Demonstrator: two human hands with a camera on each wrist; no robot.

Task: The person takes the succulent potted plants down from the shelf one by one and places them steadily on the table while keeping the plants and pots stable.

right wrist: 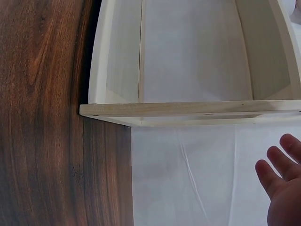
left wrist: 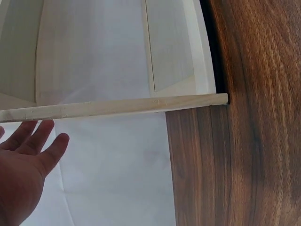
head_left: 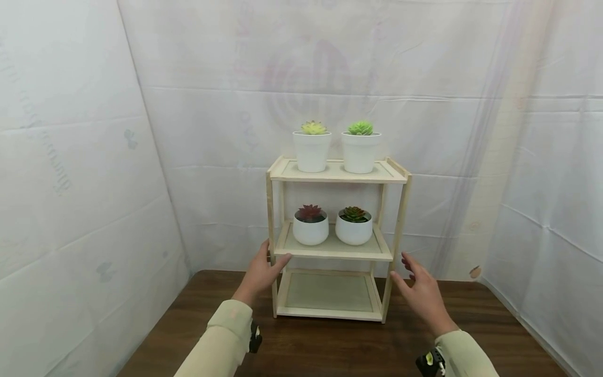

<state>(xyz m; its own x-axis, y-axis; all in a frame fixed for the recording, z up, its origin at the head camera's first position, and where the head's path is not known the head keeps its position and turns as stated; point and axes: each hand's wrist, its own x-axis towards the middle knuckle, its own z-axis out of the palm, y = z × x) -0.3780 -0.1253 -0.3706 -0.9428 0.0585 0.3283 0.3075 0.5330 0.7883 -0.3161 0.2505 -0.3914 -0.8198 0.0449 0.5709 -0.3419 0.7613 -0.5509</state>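
A light wooden three-tier shelf (head_left: 334, 255) stands upright on the table. My left hand (head_left: 259, 272) is at its left front post, thumb spread in front and fingers on the outer side. In the left wrist view, the fingertips are right at the post's edge, fingers loosely extended. My right hand (head_left: 421, 293) hovers beside the right front post with fingers spread, holding nothing. The right wrist view shows a gap between those fingers and the post. On the middle tier sit two round white pots, one with a red succulent (head_left: 310, 212), one with a dark green succulent (head_left: 354, 214).
On the top tier stand two taller white pots, with a yellow-green succulent (head_left: 313, 128) and a bright green succulent (head_left: 360, 128). The bottom tier (head_left: 327, 291) holds no pot. Beneath the shelf is a dark wooden table (head_left: 320, 351); white sheeting (head_left: 212, 131) hangs behind and at both sides.
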